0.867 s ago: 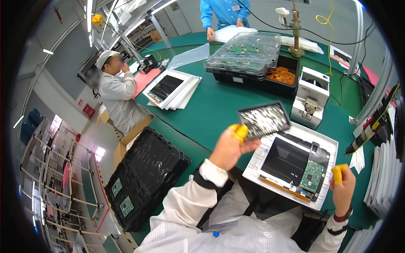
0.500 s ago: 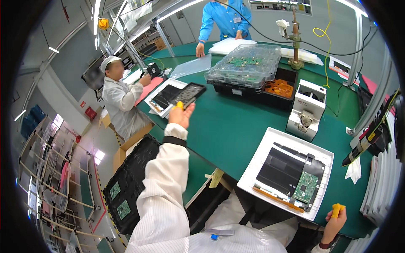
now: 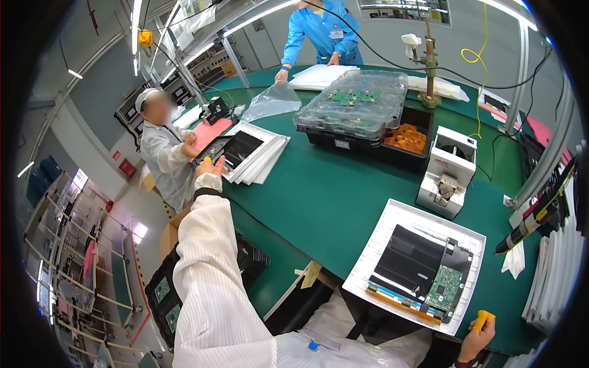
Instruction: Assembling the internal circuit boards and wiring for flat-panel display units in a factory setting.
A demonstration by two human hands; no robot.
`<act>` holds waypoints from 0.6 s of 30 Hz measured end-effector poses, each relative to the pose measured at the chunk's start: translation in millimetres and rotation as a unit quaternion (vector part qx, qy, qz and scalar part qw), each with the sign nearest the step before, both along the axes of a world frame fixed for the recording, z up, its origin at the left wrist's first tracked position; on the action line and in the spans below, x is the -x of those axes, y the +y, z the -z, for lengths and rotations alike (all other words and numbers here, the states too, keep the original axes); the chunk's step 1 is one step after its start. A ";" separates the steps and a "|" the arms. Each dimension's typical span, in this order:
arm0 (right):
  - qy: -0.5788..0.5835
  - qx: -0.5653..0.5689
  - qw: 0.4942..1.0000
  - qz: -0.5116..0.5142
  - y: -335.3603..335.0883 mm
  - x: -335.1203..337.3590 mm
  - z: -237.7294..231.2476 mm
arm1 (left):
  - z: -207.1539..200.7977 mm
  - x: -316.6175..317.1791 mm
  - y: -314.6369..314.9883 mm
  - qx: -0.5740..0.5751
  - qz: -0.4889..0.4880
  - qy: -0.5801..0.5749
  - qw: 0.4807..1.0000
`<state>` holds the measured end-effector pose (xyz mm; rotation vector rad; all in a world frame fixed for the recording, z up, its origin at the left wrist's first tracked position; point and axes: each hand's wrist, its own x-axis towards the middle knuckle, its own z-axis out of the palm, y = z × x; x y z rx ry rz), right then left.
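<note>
My left hand (image 3: 210, 166), a yellow cover on a finger, reaches far left and grips the near edge of a shallow black tray (image 3: 211, 149). A co-worker in white stands just beyond it, one hand close to the tray. Beside the tray, a white-framed panel with a dark middle (image 3: 243, 149) tops a small stack. My right hand (image 3: 477, 341) is low at the right with fingers pinched together and yellow covers at the tips; whether it holds anything is unclear. Close to it lies a white housing (image 3: 362, 276) with a black panel, green circuit board (image 3: 444, 286) and orange strip (image 3: 402, 305).
A clear lidded tray of boards (image 3: 350, 104) sits on a black bin beside orange parts (image 3: 405, 137). A white device (image 3: 446, 172) stands on the green table (image 3: 319, 196). A black case (image 3: 248, 260) lies below left. Across the table, a person in blue holds clear plastic film (image 3: 273, 101).
My left hand has carried the black tray left, toward the co-worker in white. The person in blue has lifted the plastic film. My right hand has moved slightly down and left.
</note>
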<state>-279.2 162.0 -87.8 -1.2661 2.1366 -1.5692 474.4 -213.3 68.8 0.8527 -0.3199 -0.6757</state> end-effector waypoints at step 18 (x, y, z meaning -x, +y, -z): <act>0.028 -0.005 0.999 0.023 -7.2 7.1 19.9 | -0.2 -183.5 -28.8 -0.047 -0.116 -0.363 0.923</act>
